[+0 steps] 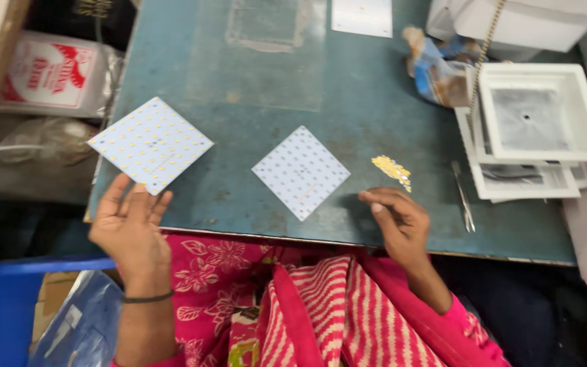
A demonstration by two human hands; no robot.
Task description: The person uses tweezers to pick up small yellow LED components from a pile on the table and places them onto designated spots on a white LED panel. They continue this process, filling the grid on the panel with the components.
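Left hand [129, 228], grip wide, palm up, supports the near corner of a populated white LED board [151, 144] at the tabletop's [348, 88] left edge. Right hand [399, 221], fingers curled, holding nothing visible, rests near a bare LED board [300, 171]; farther right, a yellow chip pile [392, 169] and tweezers [463, 197].

On the blue-green metal tabletop [348, 102], the white square LED board without chips [300, 172] lies before you at centre. Left of it, your left hand [130, 228] props the white square LED board dotted with yellow chips [150, 144] at the edge. Right of centre lie the small heap of yellow chips [392, 170], your right hand [399, 221] just before it, then the steel tweezers [463, 197] and the stacked white square plastic frames [541, 129].
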